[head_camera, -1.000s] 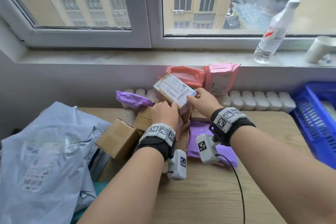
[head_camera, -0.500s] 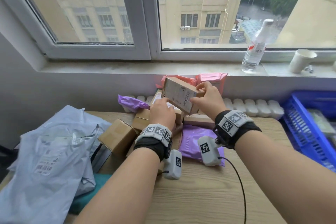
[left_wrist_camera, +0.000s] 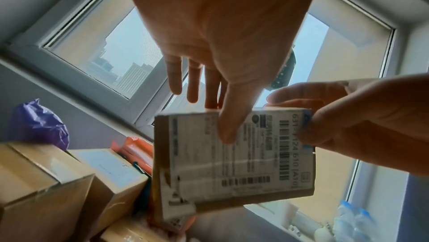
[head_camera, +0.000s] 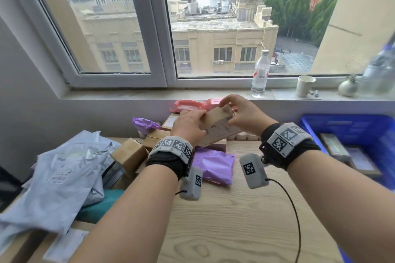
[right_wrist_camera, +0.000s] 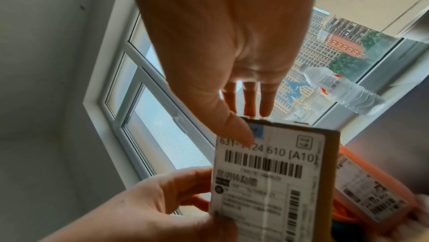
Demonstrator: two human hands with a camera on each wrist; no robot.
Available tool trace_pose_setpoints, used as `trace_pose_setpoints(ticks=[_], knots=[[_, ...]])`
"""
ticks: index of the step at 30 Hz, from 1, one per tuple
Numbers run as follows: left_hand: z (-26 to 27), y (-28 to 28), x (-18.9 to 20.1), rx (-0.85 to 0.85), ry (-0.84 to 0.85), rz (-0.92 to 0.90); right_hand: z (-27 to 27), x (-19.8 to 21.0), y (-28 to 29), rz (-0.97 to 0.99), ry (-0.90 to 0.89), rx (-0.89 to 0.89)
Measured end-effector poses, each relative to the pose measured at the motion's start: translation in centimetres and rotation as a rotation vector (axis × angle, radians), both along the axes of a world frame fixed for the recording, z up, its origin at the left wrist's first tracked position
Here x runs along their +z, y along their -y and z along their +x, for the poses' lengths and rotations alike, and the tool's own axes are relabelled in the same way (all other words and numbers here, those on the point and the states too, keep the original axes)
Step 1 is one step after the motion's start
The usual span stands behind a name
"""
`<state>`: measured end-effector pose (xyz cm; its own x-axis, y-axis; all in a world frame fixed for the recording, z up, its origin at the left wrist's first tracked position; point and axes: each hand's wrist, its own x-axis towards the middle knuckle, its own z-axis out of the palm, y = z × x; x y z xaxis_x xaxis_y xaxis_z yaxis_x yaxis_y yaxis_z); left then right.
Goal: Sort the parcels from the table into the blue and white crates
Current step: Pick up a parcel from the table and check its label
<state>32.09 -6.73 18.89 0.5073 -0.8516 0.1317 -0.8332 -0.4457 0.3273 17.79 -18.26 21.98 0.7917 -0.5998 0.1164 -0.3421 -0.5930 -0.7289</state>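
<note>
Above the tabletop (head_camera: 235, 230), both hands, left (head_camera: 188, 127) and right (head_camera: 243, 116), hold one box (head_camera: 218, 129) by its ends. Few parcels lie in the blue crate (head_camera: 342, 126); most remain piled, so sorting seems early.

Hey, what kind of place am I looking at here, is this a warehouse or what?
Probably not a warehouse: more likely an upper-floor office or room used for parcel sorting. A wooden table holds a heap of parcels beneath a window overlooking city rooftops, and a blue crate stands at the right.
</note>
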Motion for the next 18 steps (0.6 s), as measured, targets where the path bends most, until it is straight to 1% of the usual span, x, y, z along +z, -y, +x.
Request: trace_pose_setpoints(ticks=[3,5,8,10,13,16,18], knots=[[-1.6,-0.8,0.3,-0.001,-0.11,-0.088,-2.1,1.2,-1.2,-0.005,0.049,-0.031],[-2.2,-1.3,0.7,0.017,-0.215,-0.185,-3.4,2.0,-1.8,-0.029,0.136,-0.111],[-3.1,-2.4,1.6,0.043,-0.45,-0.351,-5.0,2.8,-2.9,0.028,0.308,-0.268],[-3.5,-3.6,2.2,0.055,-0.628,-0.473,-5.7,2.9,-4.2,0.088,0.402,-0.333],[-3.9,-6.1,3.0,0.042,-0.79,-0.61,-6.0,2.4,-6.7,0.174,0.473,-0.345],[-3.8,-9.0,3.8,0.045,-0.967,-0.728,-5.5,1.7,-9.1,0.23,0.494,-0.303],[-3.8,-10.6,4.4,0.037,-1.047,-0.756,-4.8,1.5,-10.6,0.274,0.499,-0.253]])
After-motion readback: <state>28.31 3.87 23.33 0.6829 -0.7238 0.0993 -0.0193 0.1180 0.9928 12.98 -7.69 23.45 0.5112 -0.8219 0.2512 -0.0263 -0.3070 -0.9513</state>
